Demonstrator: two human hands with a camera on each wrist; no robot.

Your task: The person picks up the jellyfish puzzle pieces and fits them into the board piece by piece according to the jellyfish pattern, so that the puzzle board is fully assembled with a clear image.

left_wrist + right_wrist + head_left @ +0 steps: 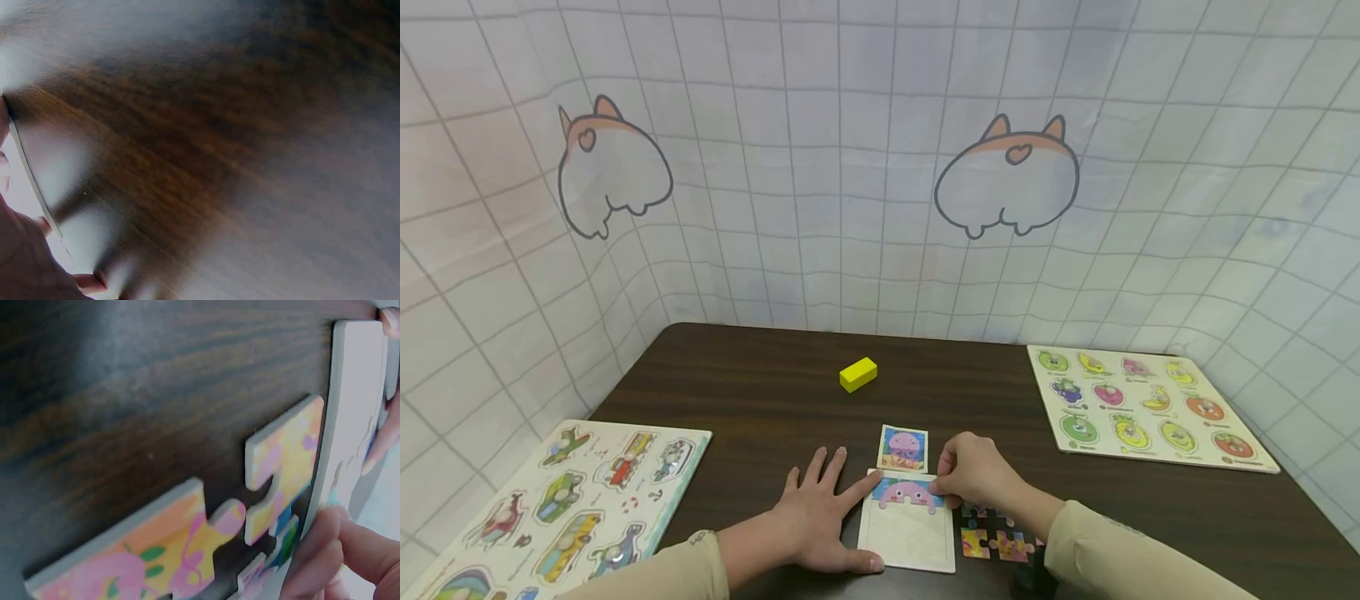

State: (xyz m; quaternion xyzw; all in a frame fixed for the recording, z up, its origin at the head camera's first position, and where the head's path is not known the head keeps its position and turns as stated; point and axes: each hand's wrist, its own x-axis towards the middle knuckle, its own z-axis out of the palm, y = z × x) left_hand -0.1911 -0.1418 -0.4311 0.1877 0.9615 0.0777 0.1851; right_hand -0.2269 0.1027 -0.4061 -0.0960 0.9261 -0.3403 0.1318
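A pale puzzle tray (910,543) lies at the front of the dark table. Pieces showing a pink sea creature on blue (897,492) fill its top strip. My left hand (816,521) is spread flat, with index fingertip and thumb on the tray's left side. At the top right corner, my right hand (976,471) pinches a puzzle piece (937,502) at the end of that strip; the fingers partly hide it. Loose puzzle pieces (162,544) lie right of the tray, some under the right forearm. A small picture card (904,448) touches the tray's far edge.
A yellow block (858,375) stands farther back on the table (760,375). A fruit puzzle board (1150,408) lies at the right, and a vehicle puzzle board (580,500) at the left. A gridded cloth (850,275) hangs behind the table.
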